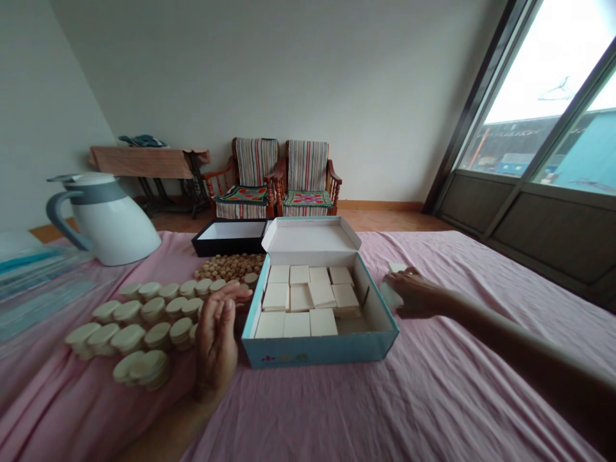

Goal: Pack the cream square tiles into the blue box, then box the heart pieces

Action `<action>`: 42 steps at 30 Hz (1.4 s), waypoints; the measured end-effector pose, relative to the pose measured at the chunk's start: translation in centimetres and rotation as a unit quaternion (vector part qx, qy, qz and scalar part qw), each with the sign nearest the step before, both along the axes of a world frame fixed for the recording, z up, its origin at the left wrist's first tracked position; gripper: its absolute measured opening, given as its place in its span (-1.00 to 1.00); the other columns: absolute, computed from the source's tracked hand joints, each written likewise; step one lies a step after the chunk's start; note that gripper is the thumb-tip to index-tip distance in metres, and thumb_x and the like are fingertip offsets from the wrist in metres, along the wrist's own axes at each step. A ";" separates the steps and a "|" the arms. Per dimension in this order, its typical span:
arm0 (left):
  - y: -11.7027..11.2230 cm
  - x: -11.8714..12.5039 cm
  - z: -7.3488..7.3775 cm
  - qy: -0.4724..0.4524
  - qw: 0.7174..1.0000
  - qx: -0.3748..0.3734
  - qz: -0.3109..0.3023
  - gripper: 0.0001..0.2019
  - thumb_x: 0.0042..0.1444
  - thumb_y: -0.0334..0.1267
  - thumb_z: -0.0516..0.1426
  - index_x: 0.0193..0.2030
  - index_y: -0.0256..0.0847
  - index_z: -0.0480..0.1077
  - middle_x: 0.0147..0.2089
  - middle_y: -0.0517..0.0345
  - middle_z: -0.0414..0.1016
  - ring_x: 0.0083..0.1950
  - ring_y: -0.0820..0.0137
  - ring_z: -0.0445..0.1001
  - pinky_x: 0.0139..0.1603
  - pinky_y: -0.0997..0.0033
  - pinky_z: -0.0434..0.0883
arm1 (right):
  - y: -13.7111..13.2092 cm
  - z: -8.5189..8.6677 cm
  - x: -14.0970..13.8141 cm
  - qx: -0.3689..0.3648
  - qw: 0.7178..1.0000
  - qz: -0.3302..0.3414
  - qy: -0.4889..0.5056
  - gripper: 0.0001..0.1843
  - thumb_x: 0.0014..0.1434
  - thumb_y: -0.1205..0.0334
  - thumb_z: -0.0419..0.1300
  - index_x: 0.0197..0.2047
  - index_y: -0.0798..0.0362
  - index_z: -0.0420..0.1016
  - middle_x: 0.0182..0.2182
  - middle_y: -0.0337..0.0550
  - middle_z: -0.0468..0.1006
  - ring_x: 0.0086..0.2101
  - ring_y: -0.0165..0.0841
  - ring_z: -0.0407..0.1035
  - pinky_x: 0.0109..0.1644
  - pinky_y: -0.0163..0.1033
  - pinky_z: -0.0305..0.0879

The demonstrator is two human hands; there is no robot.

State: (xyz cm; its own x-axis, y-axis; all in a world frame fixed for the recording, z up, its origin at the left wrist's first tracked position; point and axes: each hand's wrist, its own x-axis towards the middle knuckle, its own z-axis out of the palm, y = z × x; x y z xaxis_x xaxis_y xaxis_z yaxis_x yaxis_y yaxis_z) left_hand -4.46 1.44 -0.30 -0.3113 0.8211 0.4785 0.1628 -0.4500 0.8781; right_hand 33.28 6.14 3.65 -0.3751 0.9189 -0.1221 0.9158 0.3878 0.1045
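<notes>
- Two bare hands flank a blue box [317,354], lid open, on a pink cloth [308,417].
- The right hand [416,294] is outside the box's right wall, fingers curled over white pieces [393,299]; blur hides whether they are clamped on them or merely touching.
- The left hand [219,337] is beside the left wall, fingers extended and close together, nothing visible in their grasp; contact with the box cannot be told.
- Inside the box, pale squares [323,322] lie in three rows; the front right corner is bare.
- Left of the left hand are stacked discs [129,311]; behind them, small round beads [230,264], a black tray [228,247] and a jug [113,221].
- The step in hand seems to be handling the white pieces; lifting them would call for an even grip and clearance over the wall.
</notes>
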 end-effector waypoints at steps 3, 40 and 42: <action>-0.1 0.0 0.3 0.004 1.000 0.007 0.002 -0.65 0.24 -0.03 0.01 0.03 -0.20 0.31 -0.04 0.00 0.46 0.00 0.24 0.44 0.04 0.23 0.36 | -0.1 3.1 -0.3 0.041 0.999 -0.029 0.020 -0.64 -0.14 0.22 0.18 -0.21 0.09 0.33 -0.24 0.04 0.50 -0.21 -0.11 0.38 -0.11 -0.10 0.10; -0.3 -0.4 1.1 -0.006 1.000 -0.008 -0.015 -0.70 0.24 -0.06 0.02 -0.04 -0.20 0.35 -0.08 0.03 0.48 -0.07 0.25 0.46 -0.08 0.28 0.42 | -1.1 8.2 -9.4 -0.117 0.984 0.063 0.116 -0.82 0.05 0.25 0.16 -0.26 0.08 0.49 -0.32 -0.11 0.58 -0.32 -0.30 0.44 -0.25 -0.26 0.28; -0.3 -0.4 0.9 0.001 1.000 -0.014 -0.016 -0.70 0.24 -0.05 0.01 -0.05 -0.19 0.37 -0.09 0.04 0.49 -0.07 0.24 0.47 -0.05 0.26 0.41 | -0.8 7.8 -8.8 -0.063 0.987 0.060 0.137 -0.84 0.07 0.35 0.08 -0.32 0.07 0.49 -0.38 -0.13 0.58 -0.37 -0.33 0.44 -0.29 -0.29 0.26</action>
State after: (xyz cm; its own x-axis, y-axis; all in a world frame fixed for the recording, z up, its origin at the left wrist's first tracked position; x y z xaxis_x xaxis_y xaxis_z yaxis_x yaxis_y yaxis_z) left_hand -4.82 1.16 0.64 -0.2840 0.8437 0.4555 0.1504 -0.4300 0.8902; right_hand 24.44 5.39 11.41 -0.5146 0.8503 -0.1103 0.8499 0.4887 -0.1971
